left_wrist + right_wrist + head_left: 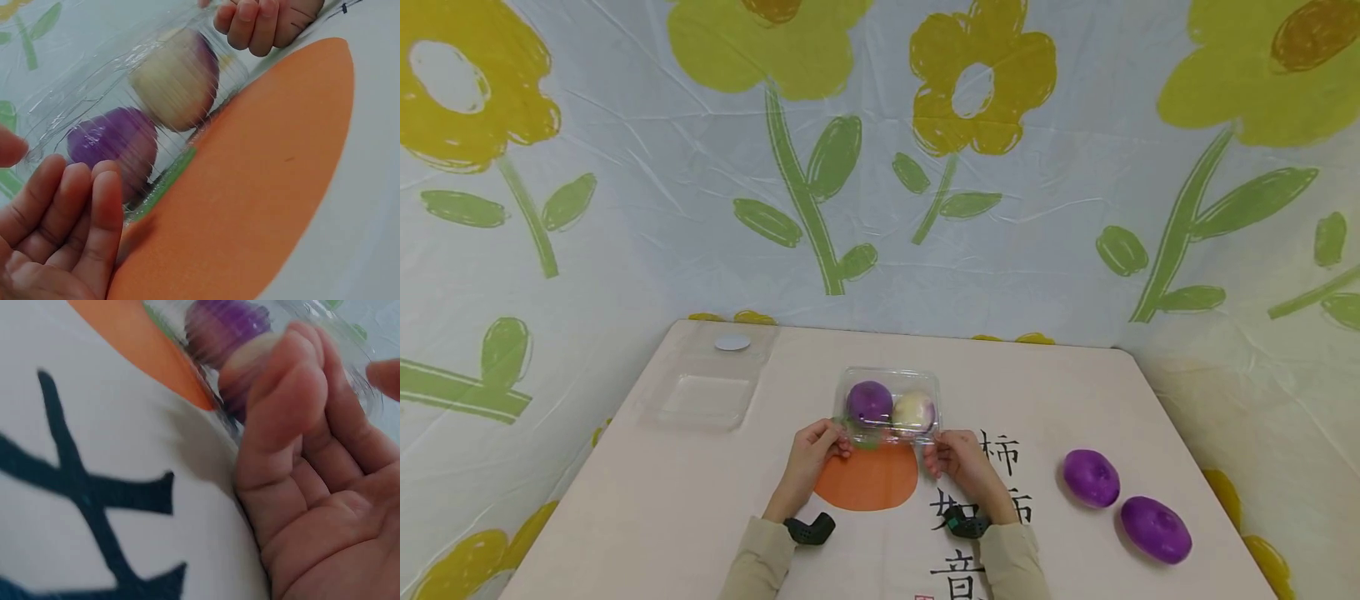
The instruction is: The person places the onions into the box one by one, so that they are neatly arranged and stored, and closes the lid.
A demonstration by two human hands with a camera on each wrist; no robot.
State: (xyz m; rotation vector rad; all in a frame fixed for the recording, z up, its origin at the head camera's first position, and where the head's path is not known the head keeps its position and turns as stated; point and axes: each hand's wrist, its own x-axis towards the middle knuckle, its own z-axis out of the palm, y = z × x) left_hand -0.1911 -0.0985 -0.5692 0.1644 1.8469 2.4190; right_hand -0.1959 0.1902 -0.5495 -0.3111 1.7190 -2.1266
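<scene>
Both hands hold a clear plastic box (887,406) at its near corners: left hand (815,454) fingers (75,206) and right hand (958,460) fingers (294,394) curl against its sides. Between them, inside, sit a purple ball (869,402) and a cream ball (913,410).

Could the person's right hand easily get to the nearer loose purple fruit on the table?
Probably yes: the right hand pinches the clear box, and only bare tablecloth lies between it and the purple fruit.
</scene>
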